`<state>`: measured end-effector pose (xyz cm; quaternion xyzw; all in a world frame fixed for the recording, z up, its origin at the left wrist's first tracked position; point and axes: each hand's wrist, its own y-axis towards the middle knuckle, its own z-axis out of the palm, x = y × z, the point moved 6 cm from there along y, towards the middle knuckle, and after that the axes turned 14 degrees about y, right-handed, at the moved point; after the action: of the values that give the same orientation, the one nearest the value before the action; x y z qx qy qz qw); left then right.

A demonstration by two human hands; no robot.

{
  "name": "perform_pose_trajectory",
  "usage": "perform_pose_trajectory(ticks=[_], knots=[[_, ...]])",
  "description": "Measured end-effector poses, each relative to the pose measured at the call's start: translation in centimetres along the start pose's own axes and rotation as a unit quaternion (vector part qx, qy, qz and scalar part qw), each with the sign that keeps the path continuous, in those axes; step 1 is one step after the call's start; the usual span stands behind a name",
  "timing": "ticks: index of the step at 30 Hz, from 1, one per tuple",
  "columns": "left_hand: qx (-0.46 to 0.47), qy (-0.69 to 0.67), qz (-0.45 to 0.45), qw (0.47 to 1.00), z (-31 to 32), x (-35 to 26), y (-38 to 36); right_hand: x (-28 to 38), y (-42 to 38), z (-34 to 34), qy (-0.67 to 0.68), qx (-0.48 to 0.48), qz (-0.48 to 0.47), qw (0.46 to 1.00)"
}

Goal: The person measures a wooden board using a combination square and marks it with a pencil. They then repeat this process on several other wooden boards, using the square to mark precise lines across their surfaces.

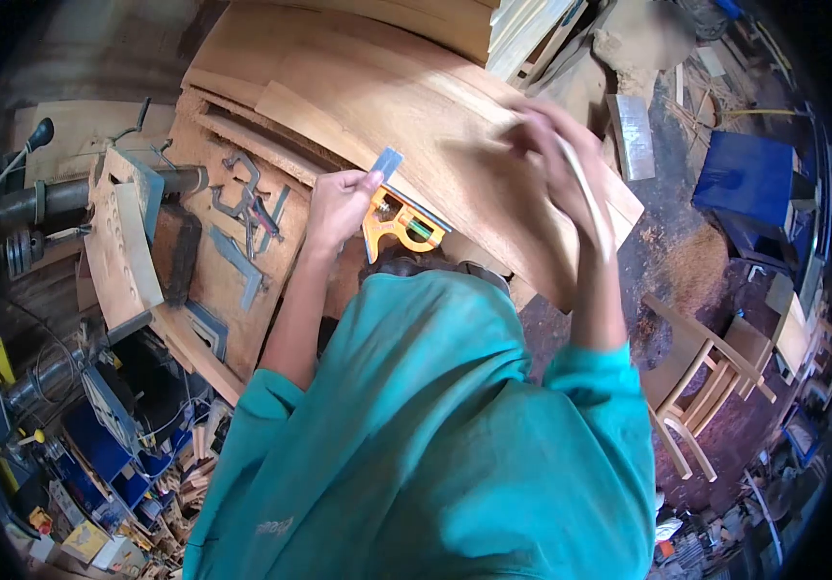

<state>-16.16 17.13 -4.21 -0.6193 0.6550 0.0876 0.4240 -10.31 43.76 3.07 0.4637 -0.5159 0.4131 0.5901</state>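
Observation:
My left hand (pixel 341 208) is closed around the blade of a combination square (pixel 400 224). Its yellow head, with a green level vial, hangs at the near edge of a wide wooden board (pixel 387 92). The steel blade sticks up past my thumb and lies by the board's edge. Over the right part of the board is my right hand (pixel 561 169), smeared by motion, so its fingers cannot be made out. A thin pale strip (pixel 585 193) runs along that hand and wrist; whether it is held cannot be told.
Clamps (pixel 242 193) and metal pieces lie on the dusty bench at left, beside a machine with handles (pixel 34 140). A blue box (pixel 749 179) and a wooden chair frame (pixel 706 387) stand on the floor at right. Sawdust (pixel 696 266) lies near the box.

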Motion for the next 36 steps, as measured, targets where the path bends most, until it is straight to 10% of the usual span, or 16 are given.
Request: perform_pose_trajectory(ticks=[5, 10, 15, 20, 36], knots=[[-0.003, 0.031, -0.003, 1.0, 0.4, 1.2, 0.8, -0.2, -15.8, -10.9, -0.16, -0.472, -0.113, 0.86], [-0.011, 0.039, 0.051, 0.998, -2.5, 1.3, -1.5, -7.9, -20.1, -8.2, -0.04, -0.452, 0.222, 0.863], [-0.025, -0.07, 0.031, 0.997, -11.4, 9.4, -3.3, -11.4, -19.0, -6.5, 0.236, -0.433, 0.194, 0.848], [-0.016, -0.111, 0.096, 0.989, -13.5, 7.6, 2.1, -10.4, -18.8, -8.1, -0.015, -0.399, 0.159, 0.903], [-0.054, -0.08, 0.019, 0.995, -10.5, 6.8, 7.7, -11.9, -20.1, -10.4, 0.142, -0.408, 0.199, 0.88]])
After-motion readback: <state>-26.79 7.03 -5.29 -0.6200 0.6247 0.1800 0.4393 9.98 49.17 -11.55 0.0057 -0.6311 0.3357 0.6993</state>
